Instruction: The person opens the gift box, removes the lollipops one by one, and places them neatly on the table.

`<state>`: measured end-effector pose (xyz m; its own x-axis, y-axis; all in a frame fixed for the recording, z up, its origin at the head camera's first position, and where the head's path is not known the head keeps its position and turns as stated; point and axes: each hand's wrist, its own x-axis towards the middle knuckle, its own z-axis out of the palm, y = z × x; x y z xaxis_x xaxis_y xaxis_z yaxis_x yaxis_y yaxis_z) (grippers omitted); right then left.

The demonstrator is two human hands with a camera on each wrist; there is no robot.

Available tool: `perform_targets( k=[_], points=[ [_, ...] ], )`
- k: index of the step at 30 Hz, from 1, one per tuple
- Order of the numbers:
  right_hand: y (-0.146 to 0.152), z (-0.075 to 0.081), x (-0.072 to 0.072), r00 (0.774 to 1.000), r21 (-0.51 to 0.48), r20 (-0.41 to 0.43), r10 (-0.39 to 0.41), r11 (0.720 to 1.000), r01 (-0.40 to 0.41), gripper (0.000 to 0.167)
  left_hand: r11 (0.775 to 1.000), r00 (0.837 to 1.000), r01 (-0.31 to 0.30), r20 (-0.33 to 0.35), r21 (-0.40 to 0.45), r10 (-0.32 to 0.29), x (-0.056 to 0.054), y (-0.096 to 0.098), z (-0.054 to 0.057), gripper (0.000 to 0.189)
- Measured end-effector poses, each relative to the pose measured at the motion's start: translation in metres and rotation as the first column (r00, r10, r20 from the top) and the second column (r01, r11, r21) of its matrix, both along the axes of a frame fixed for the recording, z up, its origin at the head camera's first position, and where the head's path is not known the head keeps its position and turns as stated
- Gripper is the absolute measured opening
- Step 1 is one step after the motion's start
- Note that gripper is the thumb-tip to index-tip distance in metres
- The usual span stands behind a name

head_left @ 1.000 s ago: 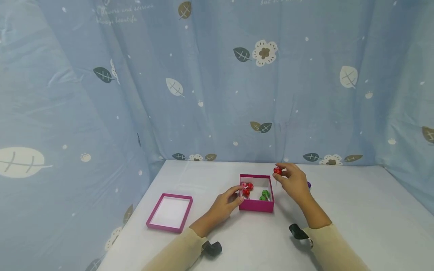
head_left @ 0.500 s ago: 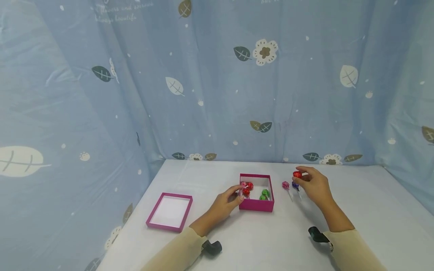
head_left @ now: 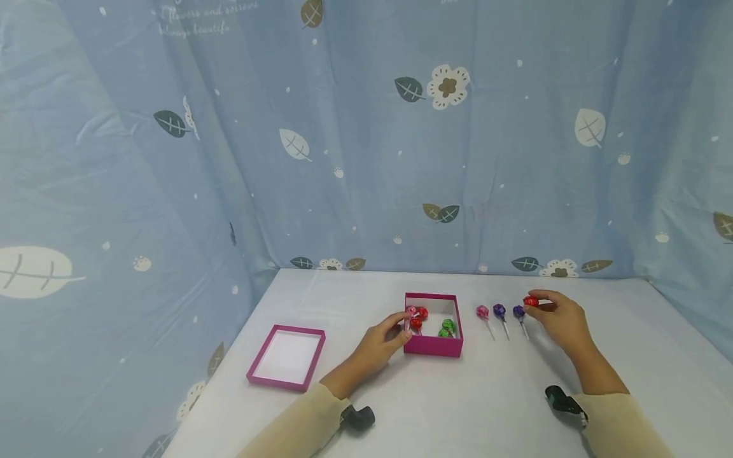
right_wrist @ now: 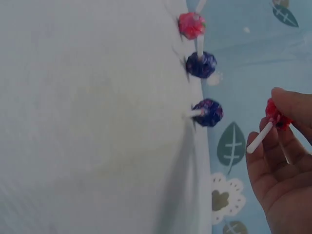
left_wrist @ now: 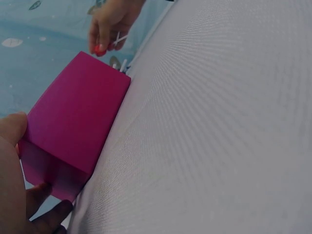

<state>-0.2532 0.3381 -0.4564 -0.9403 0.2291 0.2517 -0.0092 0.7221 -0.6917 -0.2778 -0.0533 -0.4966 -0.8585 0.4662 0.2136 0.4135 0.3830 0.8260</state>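
Between its thumb and fingertips my right hand [head_left: 564, 320] pinches a red-wrapped lollipop [right_wrist: 276, 115], its white stick pointing down toward the palm side. My left hand [head_left: 376, 343] grips the left side of a magenta box [head_left: 433, 346], with the thumb at the rim and the fingers against the wall in the left wrist view. Inside the box lie red lollipops [head_left: 422, 313], a pink one [head_left: 411, 311] and green ones [head_left: 448, 326]. On the table beside the right hand are a pink lollipop [head_left: 483, 312] and two purple lollipops [head_left: 499, 310], set in a row.
The box's lid [head_left: 286, 385], magenta-rimmed and white inside, lies on the white table [head_left: 458, 407] at the left. A blue patterned curtain [head_left: 366, 159] hangs behind the table and along its left side.
My right hand has carried the red lollipop from beside the box to the right, past the row, and slightly lower. The row has come into full view. My left hand has stayed at the box.
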Motion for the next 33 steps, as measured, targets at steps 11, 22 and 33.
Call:
perform_targets(
  k=[11, 22, 33],
  points=[
    [0.017, -0.009, -0.005, 0.995, -0.022, 0.098, -0.023, 0.999, 0.025, 0.045, 1.0, 1.0, -0.008, 0.003, -0.008, 0.008, -0.002, 0.0, 0.0, 0.048],
    [0.023, -0.019, -0.018, 0.971, 0.054, 0.234, -0.049, 0.998, 0.037, 0.041, 1.0, 1.0, -0.007, 0.011, -0.001, 0.007, 0.0, 0.0, -0.003, 0.047],
    [0.024, -0.022, -0.023, 0.951, 0.045, 0.303, -0.068, 0.997, 0.058, 0.041, 1.0, 1.0, -0.012, 0.025, -0.013, 0.012, 0.001, 0.0, -0.001, 0.05]
  ],
)
